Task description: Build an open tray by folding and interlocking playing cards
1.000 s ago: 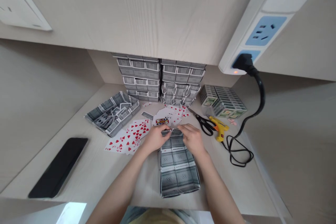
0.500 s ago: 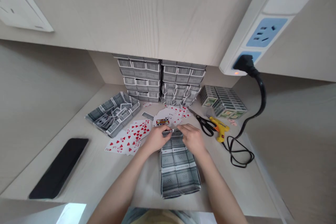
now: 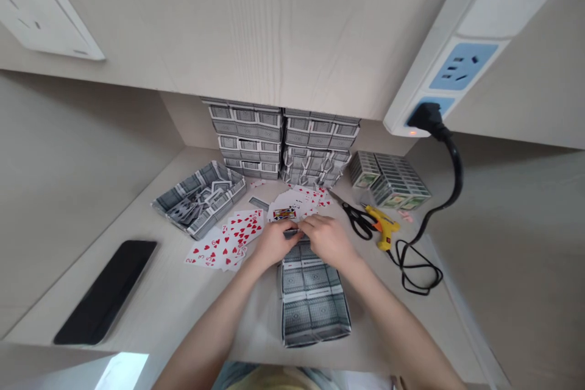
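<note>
A long box made of grey-backed playing cards [image 3: 315,304] lies on the desk in front of me. At its far end my left hand [image 3: 276,241] pinches the card edge between thumb and fingers. My right hand [image 3: 324,237] is bent over the same far edge, its fingertips close to my left thumb. Its fingers partly hide the edge, so its exact grip is unclear. Just beyond the hands lies a spread of face-up playing cards [image 3: 299,200]. Left of them is a fan of red heart cards [image 3: 228,241].
An open card-built tray [image 3: 201,201] with loose pieces stands at left, near a black phone-like slab [image 3: 107,292]. Stacked card boxes [image 3: 249,134] line the back. Right are scissors [image 3: 361,219], a yellow glue gun [image 3: 386,228], packaged decks [image 3: 390,177] and a power strip [image 3: 457,67].
My right hand has moved left along the box's far edge, closer to my left hand, and its fingers have curled in. The left hand stays at the same edge.
</note>
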Motion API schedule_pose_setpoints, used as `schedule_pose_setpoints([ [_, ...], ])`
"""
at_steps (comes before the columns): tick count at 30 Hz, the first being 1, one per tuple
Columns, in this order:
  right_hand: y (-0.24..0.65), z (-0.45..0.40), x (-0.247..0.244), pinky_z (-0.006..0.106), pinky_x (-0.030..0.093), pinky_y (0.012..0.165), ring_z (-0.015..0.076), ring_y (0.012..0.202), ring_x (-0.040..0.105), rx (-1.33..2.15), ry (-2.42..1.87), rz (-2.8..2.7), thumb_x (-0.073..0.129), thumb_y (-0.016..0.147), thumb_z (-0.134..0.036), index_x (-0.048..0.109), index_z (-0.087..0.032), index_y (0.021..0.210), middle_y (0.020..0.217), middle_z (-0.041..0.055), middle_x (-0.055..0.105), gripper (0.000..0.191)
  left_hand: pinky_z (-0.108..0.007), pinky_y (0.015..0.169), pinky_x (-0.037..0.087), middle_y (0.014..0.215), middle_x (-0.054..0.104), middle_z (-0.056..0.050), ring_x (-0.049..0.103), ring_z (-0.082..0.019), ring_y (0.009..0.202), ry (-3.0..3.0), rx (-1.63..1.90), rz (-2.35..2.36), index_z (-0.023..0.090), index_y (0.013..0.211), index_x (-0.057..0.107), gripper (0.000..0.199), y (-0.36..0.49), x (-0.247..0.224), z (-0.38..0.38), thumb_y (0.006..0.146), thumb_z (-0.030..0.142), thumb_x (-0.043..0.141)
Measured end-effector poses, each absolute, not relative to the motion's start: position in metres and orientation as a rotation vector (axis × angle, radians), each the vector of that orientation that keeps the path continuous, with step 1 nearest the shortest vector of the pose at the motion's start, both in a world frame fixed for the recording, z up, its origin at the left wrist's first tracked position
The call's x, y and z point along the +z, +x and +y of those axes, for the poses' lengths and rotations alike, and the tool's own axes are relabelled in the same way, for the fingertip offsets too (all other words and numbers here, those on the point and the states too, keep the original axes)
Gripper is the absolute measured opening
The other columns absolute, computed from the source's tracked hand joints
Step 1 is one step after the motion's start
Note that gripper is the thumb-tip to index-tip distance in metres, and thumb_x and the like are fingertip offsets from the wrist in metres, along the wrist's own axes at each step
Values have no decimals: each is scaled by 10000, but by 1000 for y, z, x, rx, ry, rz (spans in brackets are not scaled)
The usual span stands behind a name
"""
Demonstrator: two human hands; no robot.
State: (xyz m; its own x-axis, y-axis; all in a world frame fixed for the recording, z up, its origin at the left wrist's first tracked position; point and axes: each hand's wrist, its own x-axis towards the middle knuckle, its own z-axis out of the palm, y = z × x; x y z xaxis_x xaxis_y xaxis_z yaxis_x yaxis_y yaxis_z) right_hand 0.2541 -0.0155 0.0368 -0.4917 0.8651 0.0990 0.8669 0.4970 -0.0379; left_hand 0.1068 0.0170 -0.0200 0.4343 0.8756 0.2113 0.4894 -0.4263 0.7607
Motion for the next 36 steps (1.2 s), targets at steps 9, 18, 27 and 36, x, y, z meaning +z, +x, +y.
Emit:
schedule_pose_setpoints([
  [9,257,-5,42,303,385,702,197,774,534,-2,-1424,-2834,455,780,-84,592,-94,836,817,106,604,148,-253,680,455,822,678,-41,611,-169,780,2106,778,1158,173,785,642,116,108,-18,16,719,226,562],
  [18,267,-6,26,278,402,721,176,791,537,101,-1414,-2609,468,745,-38,599,-131,872,822,70,609,204,-251,744,447,869,671,-34,602,-161,822,2067,802,1138,185,826,638,145,109,-23,17,731,259,559],
  [27,270,-4,25,261,422,722,160,802,568,337,-1322,-2417,441,790,-64,620,-142,894,839,68,642,221,-214,624,418,707,664,-6,575,-124,655,2048,721,1101,172,749,656,179,108,-22,17,753,298,529],
  [36,297,9,75,210,360,581,129,629,569,604,-1451,-2620,578,719,-168,681,-200,775,696,5,670,121,-210,573,412,742,675,-14,584,-133,659,2023,712,1136,185,761,666,201,106,-20,18,747,334,533],
])
